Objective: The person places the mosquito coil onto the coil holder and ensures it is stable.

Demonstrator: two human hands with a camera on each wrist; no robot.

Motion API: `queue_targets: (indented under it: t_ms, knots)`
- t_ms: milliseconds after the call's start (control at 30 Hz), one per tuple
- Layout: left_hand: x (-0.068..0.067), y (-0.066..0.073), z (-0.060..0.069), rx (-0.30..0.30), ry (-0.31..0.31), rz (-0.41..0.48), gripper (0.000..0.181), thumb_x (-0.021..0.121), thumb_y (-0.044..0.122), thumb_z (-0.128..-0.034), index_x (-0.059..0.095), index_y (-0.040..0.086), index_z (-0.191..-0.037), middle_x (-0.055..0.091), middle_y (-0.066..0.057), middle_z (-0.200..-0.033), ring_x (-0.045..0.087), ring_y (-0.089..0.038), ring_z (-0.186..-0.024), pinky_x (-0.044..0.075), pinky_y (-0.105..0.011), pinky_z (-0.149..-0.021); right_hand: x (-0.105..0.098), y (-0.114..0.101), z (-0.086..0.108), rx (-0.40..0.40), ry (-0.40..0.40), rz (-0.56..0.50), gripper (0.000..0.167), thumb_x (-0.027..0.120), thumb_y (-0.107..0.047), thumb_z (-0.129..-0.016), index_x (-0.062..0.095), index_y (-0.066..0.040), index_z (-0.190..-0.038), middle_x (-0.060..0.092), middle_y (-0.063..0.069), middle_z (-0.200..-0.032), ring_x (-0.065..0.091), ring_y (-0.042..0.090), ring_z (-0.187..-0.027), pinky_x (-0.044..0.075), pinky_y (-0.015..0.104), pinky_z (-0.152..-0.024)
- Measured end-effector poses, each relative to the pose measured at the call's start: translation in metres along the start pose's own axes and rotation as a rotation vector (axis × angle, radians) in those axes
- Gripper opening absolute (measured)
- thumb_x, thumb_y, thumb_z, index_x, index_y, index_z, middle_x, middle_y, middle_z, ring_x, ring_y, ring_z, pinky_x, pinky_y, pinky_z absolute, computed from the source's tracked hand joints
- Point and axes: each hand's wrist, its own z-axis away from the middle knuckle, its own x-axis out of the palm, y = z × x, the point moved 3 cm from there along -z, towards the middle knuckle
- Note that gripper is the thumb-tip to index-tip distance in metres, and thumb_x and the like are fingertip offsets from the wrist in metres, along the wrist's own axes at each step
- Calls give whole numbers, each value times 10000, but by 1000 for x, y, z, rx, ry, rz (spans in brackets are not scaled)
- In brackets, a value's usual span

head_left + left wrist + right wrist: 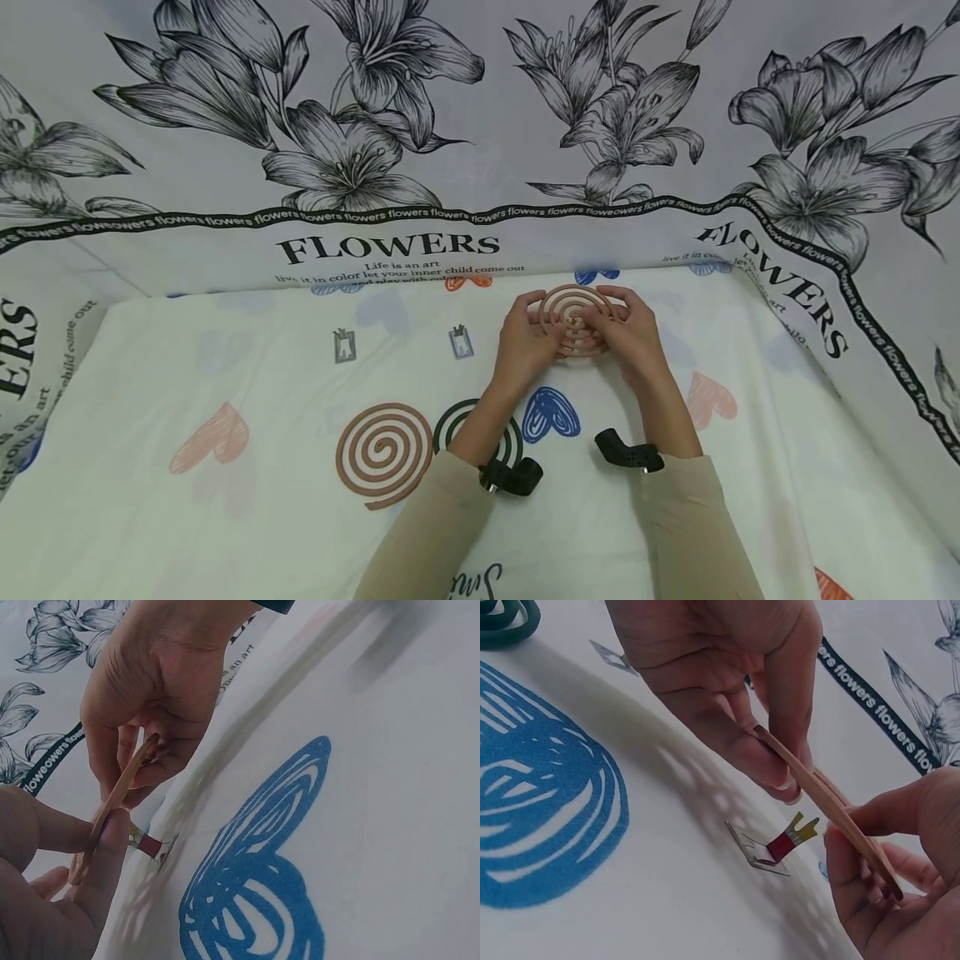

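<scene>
A brown spiral coil [574, 320] is held up between both hands. The left hand [525, 343] grips its left side, fingers behind and thumb near the centre; the right hand [636, 335] pinches its right side. Edge-on, the coil [116, 799] looks thin and tilted in the left wrist view, between the left hand [56, 877] and the right hand [154, 697]. Below the coil [840, 814] in the right wrist view, a small metal stand [750, 849] with a raised red and yellow-green tab lies on the cloth, touched by neither hand.
Another brown coil [384, 454] lies left of the forearms. A dark green coil [512, 442] beside it is partly covered by the left forearm. Two small metal stands [344, 346] [461, 342] lie farther back. Flower-printed fabric [525, 150] rises behind the heart-patterned cloth [285, 467].
</scene>
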Motion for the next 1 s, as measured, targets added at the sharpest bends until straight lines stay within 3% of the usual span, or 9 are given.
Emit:
queue_targets:
  t_ms: [333, 633, 767, 1000]
  knots:
    - [-3, 4, 1, -33, -23, 68, 594, 729, 108, -982, 506, 136, -1531, 669, -183, -1254, 743, -219, -927, 645, -277, -741, -3, -4, 0, 27, -26, -14, 681, 799, -257, -961, 492, -76, -1542, 703, -141, -879, 675, 12, -703, 584, 211, -590]
    - [-1, 1, 1, -52, -20, 25, 581, 737, 128, -975, 548, 150, -1524, 701, -167, -1269, 732, -225, -1031, 632, -307, -851, -1, 0, 0, 29, -58, -17, 618, 751, -161, -986, 476, -38, -1525, 649, -66, -873, 673, 30, -635, 580, 201, -586]
    - [-2, 3, 1, -24, -27, 3, 582, 734, 129, -977, 553, 138, -1530, 714, -170, -1261, 739, -211, -1007, 633, -285, -820, -1, 1, 0, 28, -53, -19, 630, 744, -177, -996, 461, -49, -1543, 639, -63, -883, 670, 23, -683, 590, 198, -606]
    - [-2, 4, 0, -8, -11, -13, 570, 735, 119, -976, 566, 115, -1521, 731, -179, -1249, 749, -219, -987, 628, -272, -778, 1, 5, -1, 18, -53, -44, 637, 750, -183, -990, 464, -48, -1543, 598, -4, -924, 684, 32, -631, 597, 202, -604]
